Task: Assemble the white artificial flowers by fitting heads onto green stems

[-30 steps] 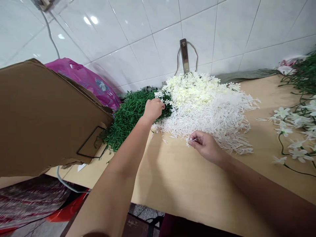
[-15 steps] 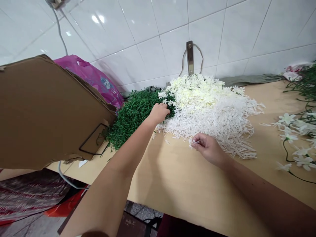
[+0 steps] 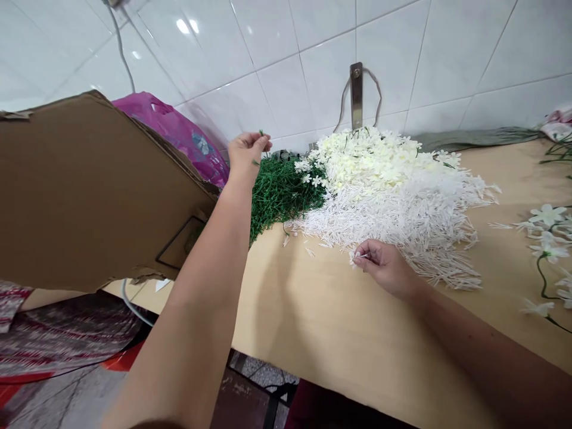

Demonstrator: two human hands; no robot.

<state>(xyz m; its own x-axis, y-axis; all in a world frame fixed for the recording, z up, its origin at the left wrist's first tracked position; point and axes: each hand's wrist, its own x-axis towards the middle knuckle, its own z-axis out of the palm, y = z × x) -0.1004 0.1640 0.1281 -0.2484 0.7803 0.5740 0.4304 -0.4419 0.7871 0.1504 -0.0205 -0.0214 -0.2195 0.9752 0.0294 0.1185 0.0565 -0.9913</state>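
My left hand [image 3: 248,152] is raised above the pile of green plastic stems [image 3: 286,187], its fingers pinched on a thin green stem [image 3: 261,133] whose tip pokes out. Low over the table, my right hand [image 3: 379,262] pinches a small white artificial flower [image 3: 354,259] by its pale shank, with the petals facing left. Just behind that hand spreads a heap of white plastic flower shanks [image 3: 388,211]. White and yellowish flower heads [image 3: 366,155] are piled at its back, against the wall.
A large cardboard sheet [image 3: 93,196] stands at the left, with a purple plastic bag [image 3: 172,131] behind it. Assembled white flowers on green stems [image 3: 547,250] lie at the right. A metal bracket [image 3: 356,95] is fixed to the tiled wall. Another person's patterned clothing [image 3: 71,333] shows at lower left.
My left hand has risen from the green pile, moving up and left with a green stem in its fingers. My right hand keeps its hold on the white flower. The view has shifted slightly.
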